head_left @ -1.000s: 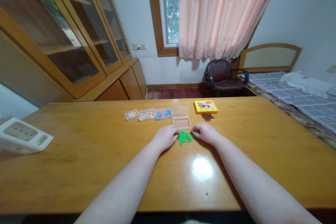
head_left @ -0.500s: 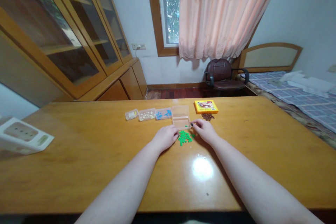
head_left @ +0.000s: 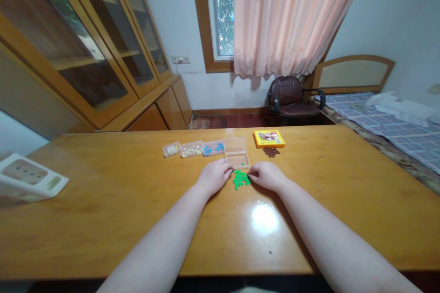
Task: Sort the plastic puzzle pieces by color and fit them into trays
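Observation:
A loose pile of small green plastic pieces [head_left: 241, 179] lies on the wooden table between my hands. Just behind it stands a clear plastic box [head_left: 237, 165], lid tipped back, with a single green piece [head_left: 243, 164] inside. My left hand [head_left: 216, 176] rests by the box's near left corner, fingers curled together; what they hold, if anything, is hidden. At the pile's right edge, my right hand [head_left: 266, 175] pinches with thumb and fingertips among the green pieces. Its fingers cover the piece in the pinch.
Left of the open box are boxes of blue pieces [head_left: 213, 148] and cream pieces [head_left: 191, 149], plus a smaller clear box [head_left: 171, 149]. A yellow box [head_left: 269, 138] lies at the back, brown pieces [head_left: 271, 152] before it. A white plastic holder [head_left: 32, 177] stands at far left.
My right hand has moved from the clear box's right side down to the green pile's right edge. My left hand stays almost where it was, and the single green piece is still in the box.

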Motion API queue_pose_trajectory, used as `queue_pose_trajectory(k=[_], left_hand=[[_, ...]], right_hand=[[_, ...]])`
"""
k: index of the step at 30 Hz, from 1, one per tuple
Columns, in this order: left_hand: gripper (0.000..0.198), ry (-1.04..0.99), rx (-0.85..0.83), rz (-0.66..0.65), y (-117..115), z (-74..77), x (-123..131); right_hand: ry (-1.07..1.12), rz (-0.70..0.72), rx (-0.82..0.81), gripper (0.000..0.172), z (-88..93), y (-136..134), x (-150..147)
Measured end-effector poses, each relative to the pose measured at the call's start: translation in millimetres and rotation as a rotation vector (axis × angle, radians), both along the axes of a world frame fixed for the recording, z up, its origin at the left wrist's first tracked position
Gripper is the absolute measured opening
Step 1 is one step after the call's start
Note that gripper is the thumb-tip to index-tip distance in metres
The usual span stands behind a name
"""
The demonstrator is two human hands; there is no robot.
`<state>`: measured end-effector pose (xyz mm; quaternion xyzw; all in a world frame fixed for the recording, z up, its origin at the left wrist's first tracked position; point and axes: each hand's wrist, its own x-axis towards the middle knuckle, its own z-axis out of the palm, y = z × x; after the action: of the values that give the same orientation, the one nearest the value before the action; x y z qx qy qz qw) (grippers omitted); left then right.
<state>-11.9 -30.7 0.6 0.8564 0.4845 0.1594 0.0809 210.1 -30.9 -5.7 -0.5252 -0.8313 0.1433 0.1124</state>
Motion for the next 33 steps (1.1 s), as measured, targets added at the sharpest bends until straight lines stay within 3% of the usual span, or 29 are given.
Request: queue_pose_trajectory(k=[7,16,24,33], left_hand=[[0.021,0.097,-0.069,-0.036,-5.1,-1.8,7.4],[0.016,0.101,-0.087,-0.026,-3.2,-3.7,7.8],[0.011,0.104,-0.073,-0.031,-2.2,-4.0,4.5],[0.014,0.188,-0.071,-0.050,-0.8,-2.3,2.9]], right_hand=[[-0.070,0.007,0.045,0.015,0.7,-1.1,-3.6],[0.293,-0.187,0.138,0.021,-13.0,6.1,-7.0],[0.414,-0.214,0.059,0.034,-13.6,14.9,1.4],[0.292,-0.096,-0.189,0.024,-10.7,20.6,18.8]])
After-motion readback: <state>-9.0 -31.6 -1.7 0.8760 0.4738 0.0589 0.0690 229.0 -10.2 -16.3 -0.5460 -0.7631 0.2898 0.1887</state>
